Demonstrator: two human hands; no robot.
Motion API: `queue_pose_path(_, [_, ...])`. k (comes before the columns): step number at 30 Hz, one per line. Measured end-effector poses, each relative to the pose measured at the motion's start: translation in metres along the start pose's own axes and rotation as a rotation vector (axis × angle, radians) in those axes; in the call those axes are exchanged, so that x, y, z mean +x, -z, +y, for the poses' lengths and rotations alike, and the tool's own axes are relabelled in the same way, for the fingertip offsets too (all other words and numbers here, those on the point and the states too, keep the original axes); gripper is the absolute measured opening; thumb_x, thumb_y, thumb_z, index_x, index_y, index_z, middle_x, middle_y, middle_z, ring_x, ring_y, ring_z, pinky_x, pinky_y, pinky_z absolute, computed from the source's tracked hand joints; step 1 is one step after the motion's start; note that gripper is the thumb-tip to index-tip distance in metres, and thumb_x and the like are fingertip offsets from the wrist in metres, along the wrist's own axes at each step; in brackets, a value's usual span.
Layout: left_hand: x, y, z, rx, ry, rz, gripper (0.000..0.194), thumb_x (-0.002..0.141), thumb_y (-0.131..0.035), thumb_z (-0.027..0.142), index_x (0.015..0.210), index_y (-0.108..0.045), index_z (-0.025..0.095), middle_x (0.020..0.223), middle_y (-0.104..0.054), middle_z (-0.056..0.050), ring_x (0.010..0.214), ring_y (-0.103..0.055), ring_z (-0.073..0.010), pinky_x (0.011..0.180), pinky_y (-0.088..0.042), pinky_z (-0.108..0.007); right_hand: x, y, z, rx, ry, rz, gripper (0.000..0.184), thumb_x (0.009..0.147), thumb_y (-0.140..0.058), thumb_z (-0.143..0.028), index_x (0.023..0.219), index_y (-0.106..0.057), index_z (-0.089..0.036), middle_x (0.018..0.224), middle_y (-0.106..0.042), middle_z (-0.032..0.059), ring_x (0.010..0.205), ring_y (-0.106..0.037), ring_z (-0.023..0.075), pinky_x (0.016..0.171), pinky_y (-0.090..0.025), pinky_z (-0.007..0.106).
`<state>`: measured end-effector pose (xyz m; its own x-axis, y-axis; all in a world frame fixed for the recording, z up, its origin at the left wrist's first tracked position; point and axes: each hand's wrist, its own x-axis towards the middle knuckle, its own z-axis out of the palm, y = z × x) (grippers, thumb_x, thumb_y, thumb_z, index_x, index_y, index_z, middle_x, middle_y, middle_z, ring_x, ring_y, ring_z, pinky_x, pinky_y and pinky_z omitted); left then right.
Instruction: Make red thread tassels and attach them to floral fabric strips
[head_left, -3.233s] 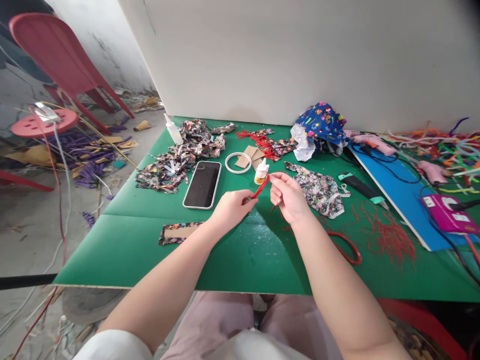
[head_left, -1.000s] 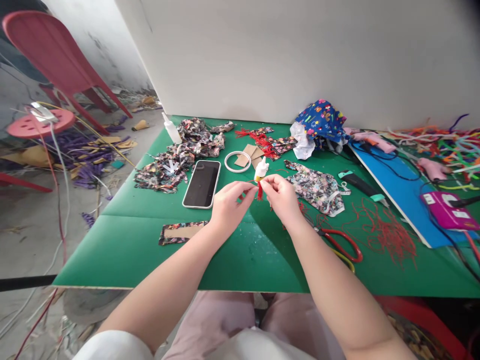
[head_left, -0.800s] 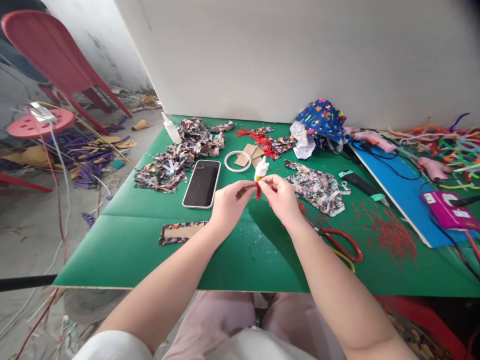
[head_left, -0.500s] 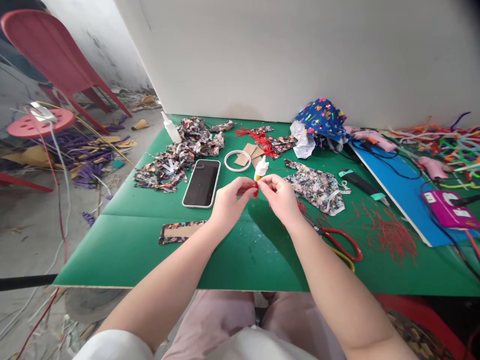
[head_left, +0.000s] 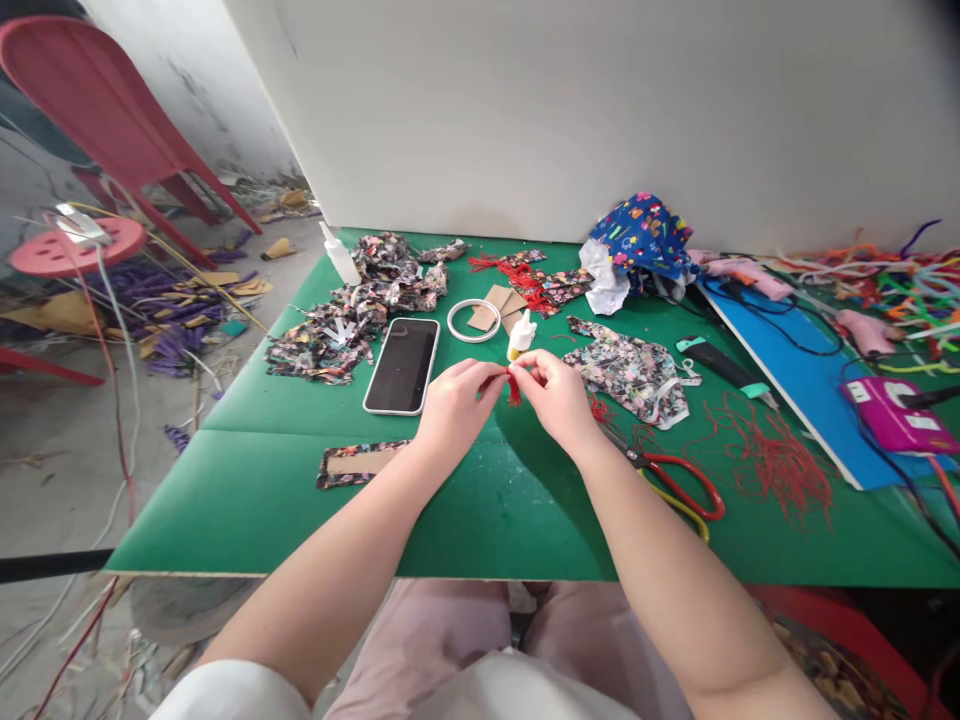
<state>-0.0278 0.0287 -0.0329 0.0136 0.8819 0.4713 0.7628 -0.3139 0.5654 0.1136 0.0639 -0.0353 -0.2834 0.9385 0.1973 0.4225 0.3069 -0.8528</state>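
A small red tassel [head_left: 514, 391] hangs between my two hands, its threads pointing down. My left hand [head_left: 463, 397] pinches its top from the left, fingers closed. From the other side my right hand [head_left: 553, 393] grips the same spot between thumb and fingertips. The fingers hide the tassel's upper end. Just behind the hands stands a small glue bottle [head_left: 522, 335] with a white cap. A phone [head_left: 403, 366] lies left of my left hand, and a fabric-edged cardboard strip [head_left: 360, 464] rests near my left forearm.
Scissors [head_left: 684, 487] with red and yellow handles lie beside my right forearm, near loose red threads [head_left: 784, 460]. A white ring [head_left: 473, 320], cardboard pieces [head_left: 506, 300] and floral fabric scraps [head_left: 630, 366] are beyond. A cutter [head_left: 724, 368] and blue board [head_left: 787, 385] lie to the right.
Both hands stay on the tassel, with the fingertips shifted slightly. More of the tassel's threads now show below the fingers. The rest of the table is unchanged.
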Motion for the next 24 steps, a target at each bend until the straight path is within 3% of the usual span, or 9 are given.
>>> queue_pose_path(5, [0.0026, -0.0006, -0.0023, -0.190, 0.233, -0.075, 0.015, 0.077, -0.057, 0.029, 0.078, -0.067, 0.019, 0.073, -0.067, 0.000, 0.064, -0.058, -0.0114, 0.061, -0.043, -0.021, 0.0003, -0.0004, 0.0014, -0.042, 0.036, 0.009, 0.019, 0.083, -0.047, -0.035, 0.079, -0.057, -0.019, 0.051, -0.048, -0.0053, 0.046, -0.042, 0.0086, 0.050, -0.030, 0.021])
queue_pose_path(12, [0.0070, -0.0011, -0.0020, -0.678, 0.605, -0.201, 0.027, 0.070, -0.061, 0.038, 0.073, -0.066, 0.012, 0.057, -0.057, 0.000, 0.053, -0.049, -0.0093, 0.052, -0.040, -0.021, 0.0004, -0.0005, 0.0013, -0.055, 0.049, -0.014, 0.018, 0.083, -0.046, -0.033, 0.081, -0.058, -0.019, 0.052, -0.044, -0.0058, 0.047, -0.041, 0.0082, 0.049, -0.029, 0.021])
queue_pose_path(17, [0.0068, -0.0028, -0.0007, -0.775, 0.619, -0.180, 0.027, 0.068, -0.063, 0.037, 0.072, -0.064, 0.011, 0.056, -0.055, 0.000, 0.052, -0.046, -0.0078, 0.051, -0.039, -0.020, 0.0002, 0.0003, 0.0010, -0.022, 0.027, -0.034, 0.018, 0.083, -0.046, -0.033, 0.081, -0.057, -0.020, 0.052, -0.046, -0.0056, 0.047, -0.042, 0.0084, 0.049, -0.032, 0.021])
queue_pose_path(24, [0.0047, -0.0042, -0.0055, -0.501, 0.469, -0.122, 0.024, 0.073, -0.058, 0.038, 0.073, -0.065, 0.015, 0.060, -0.059, 0.000, 0.055, -0.050, -0.0097, 0.052, -0.038, -0.020, 0.0024, 0.0012, 0.0002, 0.139, -0.099, -0.096, 0.023, 0.080, -0.048, -0.033, 0.092, -0.061, -0.019, 0.073, -0.061, 0.0013, 0.057, -0.054, 0.0112, 0.048, -0.044, 0.022])
